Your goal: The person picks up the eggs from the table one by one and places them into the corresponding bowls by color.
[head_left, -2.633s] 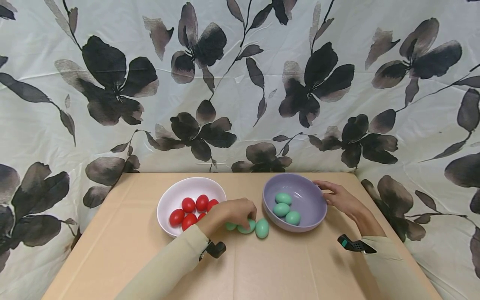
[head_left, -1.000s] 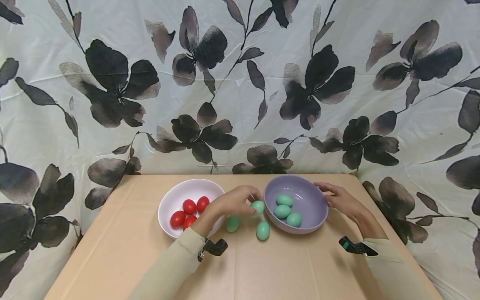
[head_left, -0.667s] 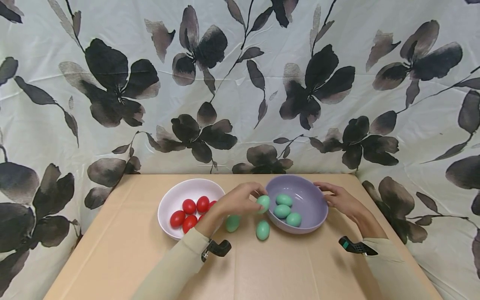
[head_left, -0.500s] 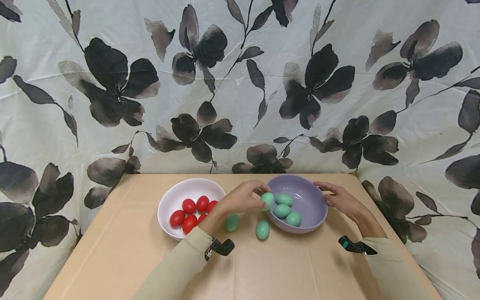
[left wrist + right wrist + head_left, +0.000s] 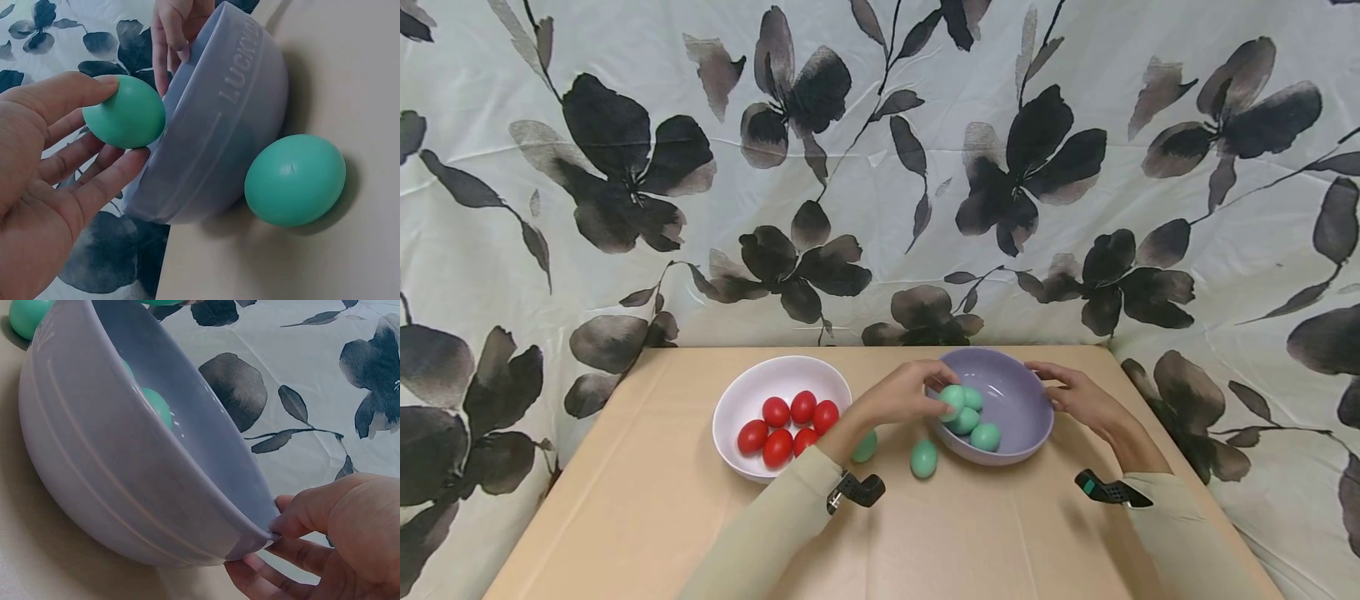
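Observation:
A green egg (image 5: 128, 112) is pinched between the thumb and fingers of my left hand (image 5: 904, 398), over the near-left rim of a purple bowl (image 5: 1026, 417). Inside that bowl lie 3 more green eggs (image 5: 985, 437). My right hand (image 5: 1078, 402) holds the bowl's right rim, thumb on the edge and fingers beneath, as the right wrist view shows (image 5: 350, 531). On the table just in front of the bowl rests a green egg (image 5: 923, 459). Another green egg (image 5: 865, 447) lies further left, partly covered by my left hand.
A pale pink bowl (image 5: 733, 400) with several red eggs (image 5: 777, 448) stands to the left, partly behind my left forearm. The tan table (image 5: 955, 533) ends at a hanging cloth with dark flowers (image 5: 917, 308) behind and on both sides.
My left hand picked a green egg up from the table and carried it right and up to the purple bowl's rim. The right hand has stayed at the bowl.

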Demonstrator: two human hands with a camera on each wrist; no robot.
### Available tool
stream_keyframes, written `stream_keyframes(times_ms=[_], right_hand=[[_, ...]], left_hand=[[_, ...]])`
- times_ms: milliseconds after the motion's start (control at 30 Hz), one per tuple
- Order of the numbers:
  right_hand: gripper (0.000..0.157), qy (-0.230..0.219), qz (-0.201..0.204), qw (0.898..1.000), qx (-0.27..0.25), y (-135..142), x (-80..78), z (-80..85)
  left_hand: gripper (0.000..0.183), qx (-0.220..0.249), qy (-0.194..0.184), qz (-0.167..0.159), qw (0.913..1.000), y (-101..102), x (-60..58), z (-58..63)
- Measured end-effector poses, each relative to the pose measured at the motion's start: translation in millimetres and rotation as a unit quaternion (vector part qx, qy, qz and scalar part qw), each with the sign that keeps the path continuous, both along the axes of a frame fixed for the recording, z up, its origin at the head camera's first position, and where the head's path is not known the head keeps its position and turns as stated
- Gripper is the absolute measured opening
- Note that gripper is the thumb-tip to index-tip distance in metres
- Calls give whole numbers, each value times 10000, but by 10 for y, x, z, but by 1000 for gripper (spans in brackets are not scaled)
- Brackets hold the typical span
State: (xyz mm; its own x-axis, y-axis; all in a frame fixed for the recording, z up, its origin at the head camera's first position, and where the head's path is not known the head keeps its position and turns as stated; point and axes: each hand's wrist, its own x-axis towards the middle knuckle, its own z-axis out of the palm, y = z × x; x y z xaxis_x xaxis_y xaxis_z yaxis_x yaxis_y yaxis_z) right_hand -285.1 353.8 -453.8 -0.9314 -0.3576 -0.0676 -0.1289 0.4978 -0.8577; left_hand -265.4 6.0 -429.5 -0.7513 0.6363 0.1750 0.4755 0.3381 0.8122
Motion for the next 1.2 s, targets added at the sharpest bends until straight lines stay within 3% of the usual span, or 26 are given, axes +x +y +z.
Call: stream_keyframes(times_ms=[533,1200], right_hand=[[55,-113,1,9999,-14,0,20,4],[54,-76,136,9999,-22,27,-2,-12]], left_hand=[[40,46,88,-210,9997,249,-74,-67],[37,-491,310,-90,9983,513,-188,-147]])
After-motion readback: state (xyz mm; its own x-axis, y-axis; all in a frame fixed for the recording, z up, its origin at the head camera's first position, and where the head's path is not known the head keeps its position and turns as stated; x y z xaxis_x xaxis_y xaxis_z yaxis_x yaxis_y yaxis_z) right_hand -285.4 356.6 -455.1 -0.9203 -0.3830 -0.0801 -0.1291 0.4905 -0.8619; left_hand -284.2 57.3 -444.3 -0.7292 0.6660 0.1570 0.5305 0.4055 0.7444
